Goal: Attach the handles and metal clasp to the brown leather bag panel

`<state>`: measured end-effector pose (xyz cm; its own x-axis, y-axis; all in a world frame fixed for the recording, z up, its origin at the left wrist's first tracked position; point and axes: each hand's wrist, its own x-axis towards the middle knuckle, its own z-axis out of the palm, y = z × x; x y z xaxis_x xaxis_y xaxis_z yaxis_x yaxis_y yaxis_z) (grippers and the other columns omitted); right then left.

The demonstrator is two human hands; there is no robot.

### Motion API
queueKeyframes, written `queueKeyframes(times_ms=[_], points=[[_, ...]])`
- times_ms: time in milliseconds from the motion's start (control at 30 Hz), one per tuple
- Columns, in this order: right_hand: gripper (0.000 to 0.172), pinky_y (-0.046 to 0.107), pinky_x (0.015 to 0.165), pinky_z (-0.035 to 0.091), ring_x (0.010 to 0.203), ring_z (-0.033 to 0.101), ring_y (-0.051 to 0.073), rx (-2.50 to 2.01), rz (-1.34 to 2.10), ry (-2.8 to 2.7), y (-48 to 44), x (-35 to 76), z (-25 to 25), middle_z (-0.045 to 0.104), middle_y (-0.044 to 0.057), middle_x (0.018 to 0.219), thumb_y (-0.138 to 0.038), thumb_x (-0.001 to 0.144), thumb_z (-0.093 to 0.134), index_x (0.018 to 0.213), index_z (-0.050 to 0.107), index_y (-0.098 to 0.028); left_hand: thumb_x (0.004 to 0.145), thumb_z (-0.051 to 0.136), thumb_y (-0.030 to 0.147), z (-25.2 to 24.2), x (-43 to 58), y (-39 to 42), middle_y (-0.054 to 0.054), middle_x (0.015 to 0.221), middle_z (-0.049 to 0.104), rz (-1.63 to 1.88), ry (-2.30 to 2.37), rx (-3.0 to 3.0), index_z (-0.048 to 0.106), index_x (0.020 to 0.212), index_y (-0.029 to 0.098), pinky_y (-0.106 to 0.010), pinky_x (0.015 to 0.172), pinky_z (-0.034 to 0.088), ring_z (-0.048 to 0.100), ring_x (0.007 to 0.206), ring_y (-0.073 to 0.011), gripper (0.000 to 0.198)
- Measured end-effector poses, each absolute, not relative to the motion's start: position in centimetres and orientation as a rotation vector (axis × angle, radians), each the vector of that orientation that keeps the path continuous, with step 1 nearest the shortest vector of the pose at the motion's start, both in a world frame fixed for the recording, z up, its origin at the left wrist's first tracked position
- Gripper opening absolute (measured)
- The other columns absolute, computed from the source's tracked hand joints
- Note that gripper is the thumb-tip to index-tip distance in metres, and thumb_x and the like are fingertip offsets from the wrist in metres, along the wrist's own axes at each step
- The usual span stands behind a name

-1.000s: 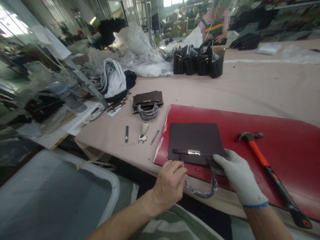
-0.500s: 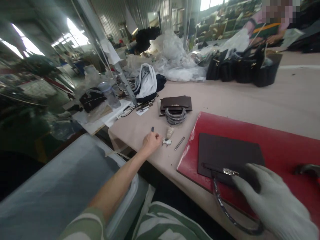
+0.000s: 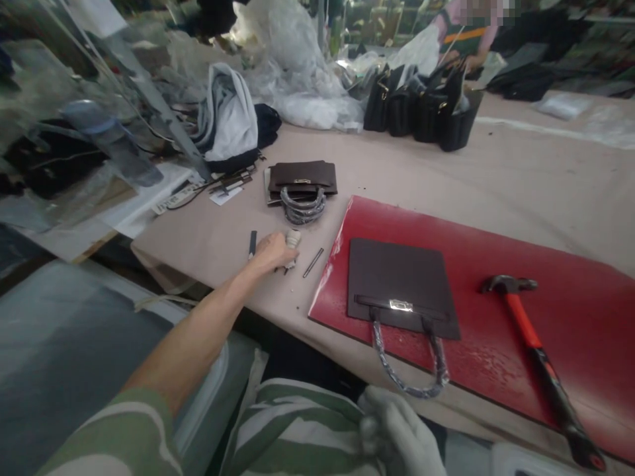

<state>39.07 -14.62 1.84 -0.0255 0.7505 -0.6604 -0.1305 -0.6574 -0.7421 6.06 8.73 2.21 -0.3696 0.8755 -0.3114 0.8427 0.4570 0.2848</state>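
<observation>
My bare left hand (image 3: pixel 272 252) is at the table's near edge, fingers closed over small pieces beside a beige cone-like roll (image 3: pixel 293 238); what they grip is hidden. A thin metal rod (image 3: pixel 313 262) lies just right of it, and a dark flat strip (image 3: pixel 253 244) to its left. In front of my striped shirt, my right hand (image 3: pixel 404 433) wears a whitish glove, its fingers curled; I cannot see whether anything is inside. A dark brown bag panel (image 3: pixel 399 268) with a metal clasp and plastic-wrapped handle (image 3: pixel 409 387) lies on a red board (image 3: pixel 486 317).
A claw hammer (image 3: pixel 528 330) rests on the board's right side. Behind my left hand sit stacked brown bag pieces (image 3: pixel 303 177) with wrapped handles. Black handbags (image 3: pixel 421 109), plastic wrapping (image 3: pixel 297 66) and a co-worker (image 3: pixel 461 33) are farther back. A grey bin (image 3: pixel 89 344) stands at left.
My left hand has moved right onto the small pieces by the roll. My gloved right hand has left the bag panel and drawn back toward my body, curling. The view has tilted down and right.
</observation>
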Motion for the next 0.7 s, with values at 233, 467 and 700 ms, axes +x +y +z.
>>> queueKeyframes(times_ms=[233, 467, 700], points=[[0.051, 0.042, 0.082, 0.062, 0.090, 0.075, 0.026, -1.169, 1.753, 0.051, -10.8, 39.2, 0.7, 0.079, 0.010, 0.104, -0.064, 0.070, 0.084, 0.098, 0.082, -0.022, 0.095, 0.062, 0.031, 3.5, 6.3, 5.7, -0.004, 0.076, 0.071, 0.943, 1.740, 0.903, 0.059, 0.091, 0.013, -0.022, 0.059, 0.055, 0.070, 0.064, -0.0145, 0.019], [0.033, 0.040, 0.071, 0.062, 0.074, 0.074, 0.025, -1.262, 1.668, 0.133, -11.1, 38.8, 0.8, 0.080, 0.006, 0.087, -0.038, 0.055, 0.098, 0.075, 0.077, -0.022, 0.081, 0.084, 0.031, 4.6, 13.4, 2.9, -0.005, 0.081, 0.072, 1.256, 1.050, 0.593, 0.060, 0.089, 0.011, -0.028, 0.066, 0.060, 0.073, 0.068, -0.0168, 0.032], [0.054, 0.058, 0.097, 0.056, 0.099, 0.072, 0.034, -1.169, 1.713, -0.127, -15.9, 40.7, -1.1, 0.078, 0.011, 0.108, -0.074, 0.067, 0.080, 0.097, 0.082, -0.029, 0.068, 0.095, 0.039, 1.1, 19.0, 1.4, -0.005, 0.086, 0.074, 1.195, 0.977, 0.744, 0.067, 0.092, 0.011, -0.025, 0.070, 0.059, 0.074, 0.073, -0.0162, 0.047]])
